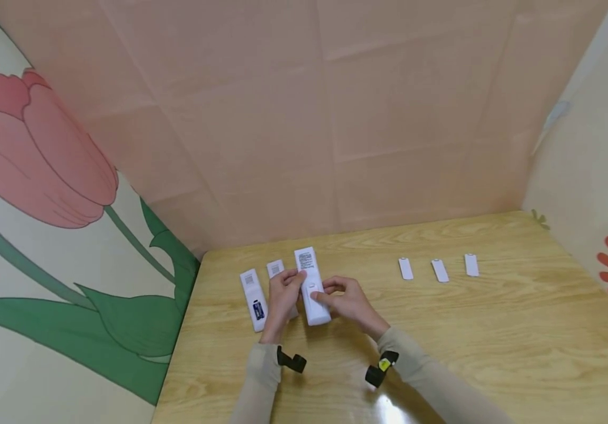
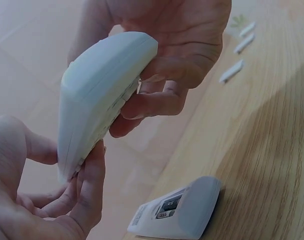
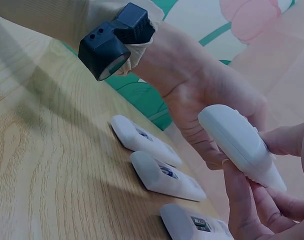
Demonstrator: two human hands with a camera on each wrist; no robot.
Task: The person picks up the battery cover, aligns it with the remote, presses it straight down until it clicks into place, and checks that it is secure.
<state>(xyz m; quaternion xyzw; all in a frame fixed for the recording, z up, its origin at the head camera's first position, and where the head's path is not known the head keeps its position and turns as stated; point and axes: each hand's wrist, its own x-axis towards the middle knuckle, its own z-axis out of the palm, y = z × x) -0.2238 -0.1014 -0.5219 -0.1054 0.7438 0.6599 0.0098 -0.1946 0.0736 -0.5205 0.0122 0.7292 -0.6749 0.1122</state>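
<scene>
Both hands hold a white remote control (image 1: 308, 259) above the table, back side up, with printed text near its far end. My left hand (image 1: 283, 291) grips its left side, thumb on top and fingers beneath. On the opposite side, my right hand (image 1: 350, 299) grips the lower part, its thumb against the battery cover area. In the right wrist view, three more white remotes lie in a row, including a near one (image 3: 192, 224), a middle one (image 3: 167, 176) and a far one (image 3: 144, 140). Their battery compartments are uncovered, with batteries visible inside.
Three loose white battery covers, the left (image 1: 405, 268), the middle (image 1: 439, 271) and the right (image 1: 471, 265), lie apart on the wooden table (image 1: 494, 341). A pinkish cloth (image 1: 261, 118) hangs behind it. Flower-painted walls stand at both sides.
</scene>
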